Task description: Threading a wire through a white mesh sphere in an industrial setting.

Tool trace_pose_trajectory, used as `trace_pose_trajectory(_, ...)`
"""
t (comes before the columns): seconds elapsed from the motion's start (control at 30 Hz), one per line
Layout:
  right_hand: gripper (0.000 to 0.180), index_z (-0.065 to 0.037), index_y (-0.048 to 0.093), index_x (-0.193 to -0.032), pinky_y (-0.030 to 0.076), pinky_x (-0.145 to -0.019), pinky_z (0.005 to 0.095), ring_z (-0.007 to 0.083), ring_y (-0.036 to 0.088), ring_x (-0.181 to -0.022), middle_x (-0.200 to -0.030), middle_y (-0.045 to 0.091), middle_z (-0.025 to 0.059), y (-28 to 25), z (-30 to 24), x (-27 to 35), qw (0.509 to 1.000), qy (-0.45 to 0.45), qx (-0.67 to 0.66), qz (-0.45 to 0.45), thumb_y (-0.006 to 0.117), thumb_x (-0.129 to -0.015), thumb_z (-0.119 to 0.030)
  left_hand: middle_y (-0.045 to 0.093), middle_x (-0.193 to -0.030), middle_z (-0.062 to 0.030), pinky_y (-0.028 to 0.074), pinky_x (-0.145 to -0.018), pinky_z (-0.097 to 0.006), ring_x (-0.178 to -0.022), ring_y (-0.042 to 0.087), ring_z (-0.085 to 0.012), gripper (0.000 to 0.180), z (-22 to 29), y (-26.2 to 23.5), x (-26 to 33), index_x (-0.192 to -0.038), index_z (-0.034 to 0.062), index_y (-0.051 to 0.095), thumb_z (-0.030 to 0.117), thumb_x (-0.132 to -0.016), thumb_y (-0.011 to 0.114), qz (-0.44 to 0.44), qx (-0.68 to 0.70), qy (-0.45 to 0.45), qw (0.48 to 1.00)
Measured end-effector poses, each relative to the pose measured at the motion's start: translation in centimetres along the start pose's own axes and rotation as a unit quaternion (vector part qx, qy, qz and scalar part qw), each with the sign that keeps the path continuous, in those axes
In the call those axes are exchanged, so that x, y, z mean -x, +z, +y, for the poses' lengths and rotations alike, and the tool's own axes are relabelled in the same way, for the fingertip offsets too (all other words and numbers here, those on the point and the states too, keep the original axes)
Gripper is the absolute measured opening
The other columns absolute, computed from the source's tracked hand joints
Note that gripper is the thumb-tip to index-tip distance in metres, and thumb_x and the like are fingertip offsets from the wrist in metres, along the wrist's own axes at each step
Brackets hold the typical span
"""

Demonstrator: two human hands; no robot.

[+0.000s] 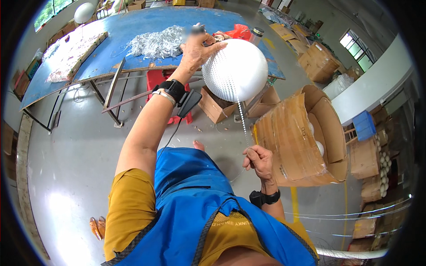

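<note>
the white ball (245, 66) is near the worktop (116, 35); fingers of the left hand (195, 52) grip its beaded side, perhaps for steadiness, while the right hand (260, 160) pinches the bead string (242, 117), probably for tension.

Lg. blue table (137, 23) w/ red plastic bag (240, 31) on top, toward r. end. Under near edge of table, red stool (154, 80). On grey flr. (80, 159) well this side of table, pr. orange-brown shoes (95, 228). R. of table, brown ctn. (317, 61); farther r. of table, blue plastic bin (364, 125). Beyond table's far l. corner, window (49, 13).
</note>
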State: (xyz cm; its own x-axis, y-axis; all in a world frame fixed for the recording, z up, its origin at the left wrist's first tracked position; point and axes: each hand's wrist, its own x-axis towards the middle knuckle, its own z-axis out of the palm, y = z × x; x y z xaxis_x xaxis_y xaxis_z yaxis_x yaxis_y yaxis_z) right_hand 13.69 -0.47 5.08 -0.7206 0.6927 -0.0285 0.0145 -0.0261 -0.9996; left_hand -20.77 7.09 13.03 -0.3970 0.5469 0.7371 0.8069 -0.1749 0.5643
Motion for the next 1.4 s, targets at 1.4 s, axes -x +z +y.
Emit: trace_pose_trajectory(1.4, 0.022, 0.0, 0.054, -0.084, 0.035, -0.039, 0.0166, 0.0074, 0.044, -0.041, -0.055, 0.053, 0.0049, -1.1, 1.8, -4.7, 0.973, -0.052, -0.217, -0.049, 0.047, -0.091, -0.021, 0.058, -0.071, -0.0192, 0.041, -0.074, -0.038, -0.073, 0.056, -0.0298, 0.066, 2.2, -2.1, 0.4, -0.084, -0.005, 0.061, 0.055, -0.086, 0.035, -0.059, 0.009, -0.058, 0.997)
